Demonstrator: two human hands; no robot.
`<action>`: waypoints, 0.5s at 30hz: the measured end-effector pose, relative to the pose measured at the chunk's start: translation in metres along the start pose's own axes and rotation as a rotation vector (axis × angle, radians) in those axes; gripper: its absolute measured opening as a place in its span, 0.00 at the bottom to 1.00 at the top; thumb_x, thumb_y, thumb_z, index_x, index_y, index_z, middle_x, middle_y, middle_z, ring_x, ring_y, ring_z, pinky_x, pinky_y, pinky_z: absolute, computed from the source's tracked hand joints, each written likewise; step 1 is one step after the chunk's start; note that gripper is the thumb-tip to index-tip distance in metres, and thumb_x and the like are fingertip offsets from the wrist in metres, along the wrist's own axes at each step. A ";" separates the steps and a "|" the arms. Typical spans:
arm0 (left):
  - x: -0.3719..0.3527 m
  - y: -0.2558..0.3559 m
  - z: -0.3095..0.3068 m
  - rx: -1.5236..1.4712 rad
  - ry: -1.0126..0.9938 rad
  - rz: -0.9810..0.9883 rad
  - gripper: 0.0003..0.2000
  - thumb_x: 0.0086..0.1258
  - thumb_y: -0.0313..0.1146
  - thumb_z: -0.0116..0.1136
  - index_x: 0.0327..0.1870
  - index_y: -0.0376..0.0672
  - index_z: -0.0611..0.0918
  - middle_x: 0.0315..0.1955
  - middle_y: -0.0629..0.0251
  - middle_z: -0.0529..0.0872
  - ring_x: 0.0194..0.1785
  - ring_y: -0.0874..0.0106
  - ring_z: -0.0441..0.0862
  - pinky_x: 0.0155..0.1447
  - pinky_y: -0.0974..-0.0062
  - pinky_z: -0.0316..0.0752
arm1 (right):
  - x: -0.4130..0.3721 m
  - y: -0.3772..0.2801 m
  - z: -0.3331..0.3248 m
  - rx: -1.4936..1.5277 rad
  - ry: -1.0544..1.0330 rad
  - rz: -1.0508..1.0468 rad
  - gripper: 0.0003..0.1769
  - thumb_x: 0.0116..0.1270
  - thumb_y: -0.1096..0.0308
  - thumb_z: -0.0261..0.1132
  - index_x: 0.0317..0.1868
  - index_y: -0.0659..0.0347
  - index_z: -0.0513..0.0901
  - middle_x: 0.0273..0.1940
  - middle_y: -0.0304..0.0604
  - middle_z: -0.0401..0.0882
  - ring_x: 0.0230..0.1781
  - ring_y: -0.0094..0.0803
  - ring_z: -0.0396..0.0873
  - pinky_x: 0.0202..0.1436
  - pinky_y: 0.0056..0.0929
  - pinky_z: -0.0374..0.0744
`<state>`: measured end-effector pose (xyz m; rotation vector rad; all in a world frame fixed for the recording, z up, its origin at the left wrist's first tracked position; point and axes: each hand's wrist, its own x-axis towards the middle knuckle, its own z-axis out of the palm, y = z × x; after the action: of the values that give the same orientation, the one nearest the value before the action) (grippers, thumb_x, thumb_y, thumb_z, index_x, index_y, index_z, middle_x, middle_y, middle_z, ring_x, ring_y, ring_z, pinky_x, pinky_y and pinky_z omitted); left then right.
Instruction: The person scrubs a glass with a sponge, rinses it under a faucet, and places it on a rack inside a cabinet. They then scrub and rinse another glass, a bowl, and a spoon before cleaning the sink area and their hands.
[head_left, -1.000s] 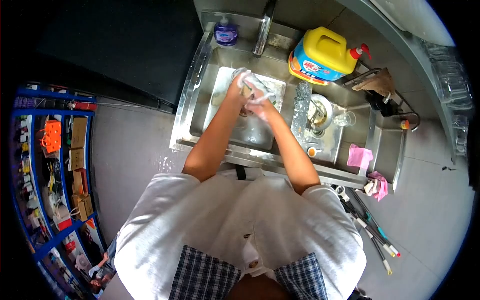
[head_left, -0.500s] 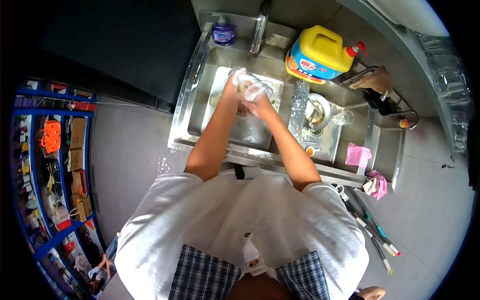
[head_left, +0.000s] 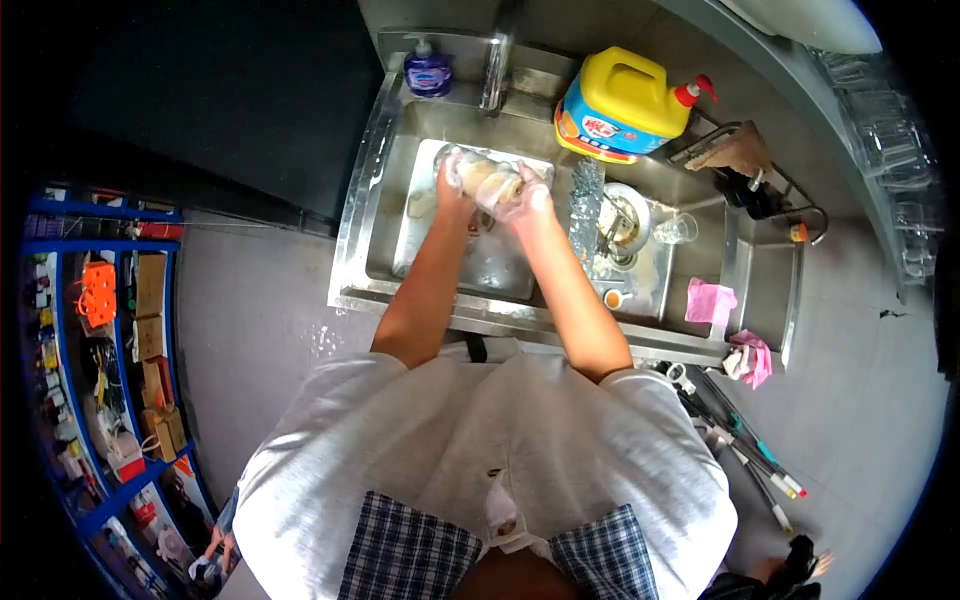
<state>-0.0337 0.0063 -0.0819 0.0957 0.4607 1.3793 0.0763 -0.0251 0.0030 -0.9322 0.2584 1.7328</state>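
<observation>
Steel sink [head_left: 540, 320], left basin in use.
White tray [head_left: 412, 250] seen in left basin; yellow jug [head_left: 625, 100] stood at far side, to the right. Dish [head_left: 642, 208] set in next basin right. Foamy object [head_left: 490, 182], identity unclear, held over tray: left end gripped by left hand's [head_left: 455, 185] fingers, right end by right hand's [head_left: 532, 197].

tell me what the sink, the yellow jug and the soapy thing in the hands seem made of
Sink: probably stainless steel, grey with bright reflections. Yellow jug: likely glossy plastic, with smooth, rounded edges. Soapy thing: perhaps clear glass or plastic; it looks partly see-through, but too sudsy to settle.
</observation>
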 end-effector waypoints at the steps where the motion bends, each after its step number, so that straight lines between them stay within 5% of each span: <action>1: 0.000 0.003 -0.001 0.006 0.000 -0.002 0.13 0.67 0.43 0.51 0.41 0.43 0.76 0.37 0.56 0.82 0.40 0.61 0.82 0.48 0.60 0.78 | -0.003 -0.005 -0.001 -0.043 -0.027 0.057 0.19 0.70 0.61 0.54 0.54 0.67 0.71 0.51 0.52 0.77 0.51 0.50 0.77 0.55 0.51 0.76; 5: 0.013 0.011 -0.012 0.111 0.024 0.111 0.14 0.67 0.44 0.50 0.41 0.42 0.76 0.39 0.56 0.82 0.42 0.59 0.81 0.49 0.61 0.77 | -0.036 -0.015 -0.002 -0.455 0.035 -0.204 0.14 0.62 0.67 0.65 0.45 0.65 0.77 0.41 0.46 0.82 0.41 0.41 0.81 0.46 0.36 0.80; 6: 0.010 0.012 -0.009 0.011 -0.012 0.069 0.15 0.67 0.44 0.49 0.42 0.40 0.76 0.39 0.55 0.82 0.42 0.57 0.81 0.49 0.60 0.77 | -0.027 -0.006 -0.005 -0.361 -0.083 -0.449 0.09 0.61 0.71 0.65 0.40 0.67 0.80 0.33 0.42 0.83 0.33 0.35 0.82 0.39 0.30 0.80; 10: -0.005 0.007 0.012 -0.131 0.114 0.005 0.16 0.68 0.43 0.47 0.42 0.38 0.77 0.40 0.55 0.82 0.42 0.58 0.80 0.50 0.60 0.77 | -0.031 -0.008 0.002 -0.992 -0.036 -1.120 0.07 0.63 0.77 0.60 0.40 0.70 0.82 0.38 0.44 0.82 0.38 0.33 0.81 0.47 0.25 0.77; 13: 0.008 0.005 -0.018 -0.189 0.161 -0.041 0.17 0.68 0.45 0.46 0.41 0.37 0.77 0.39 0.55 0.82 0.42 0.59 0.80 0.50 0.61 0.78 | -0.055 -0.023 0.014 -1.020 -0.119 -1.577 0.07 0.62 0.79 0.60 0.41 0.69 0.80 0.44 0.46 0.81 0.42 0.30 0.79 0.44 0.26 0.77; 14: 0.007 0.007 -0.016 -0.179 0.121 -0.047 0.19 0.69 0.46 0.45 0.41 0.37 0.77 0.38 0.55 0.82 0.41 0.61 0.80 0.49 0.62 0.78 | -0.059 -0.024 0.014 -0.912 -0.172 -1.402 0.08 0.61 0.76 0.62 0.41 0.69 0.80 0.44 0.49 0.80 0.46 0.36 0.78 0.49 0.33 0.75; 15: 0.006 0.009 -0.014 -0.186 0.130 -0.066 0.19 0.69 0.46 0.44 0.41 0.37 0.77 0.38 0.55 0.82 0.41 0.61 0.80 0.49 0.62 0.78 | -0.052 -0.023 0.012 -1.078 -0.229 -1.499 0.09 0.61 0.75 0.62 0.42 0.68 0.80 0.45 0.50 0.80 0.47 0.39 0.77 0.51 0.35 0.74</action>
<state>-0.0463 0.0111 -0.0937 -0.1605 0.4379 1.3623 0.0964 -0.0460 0.0531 -1.1173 -1.3354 0.3973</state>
